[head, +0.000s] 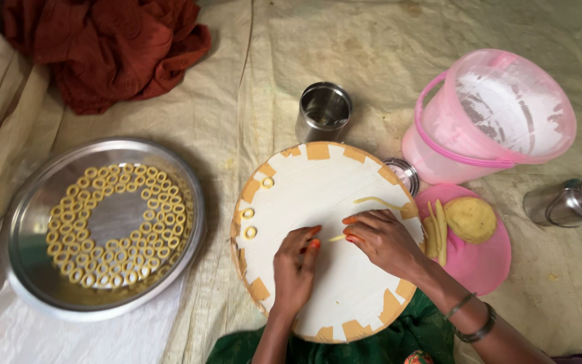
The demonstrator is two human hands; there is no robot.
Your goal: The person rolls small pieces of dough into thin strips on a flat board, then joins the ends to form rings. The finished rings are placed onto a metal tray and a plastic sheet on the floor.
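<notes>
Both hands rest on a round white board (318,202) at the centre. The left hand (296,266) and the right hand (385,239) pinch a short dough strip (337,238) between their fingertips. Three finished dough rings (250,232) lie at the board's 9 o'clock edge, and a longer dough strand (375,201) lies at 2 o'clock. A steel tray (31,269) of rings sits at 9 o'clock of the board, a steel cup (323,111) at 12 o'clock, a pink bucket (439,135) at 2 o'clock, and a pink lid (486,263) with a dough ball (470,219) at 3 o'clock.
</notes>
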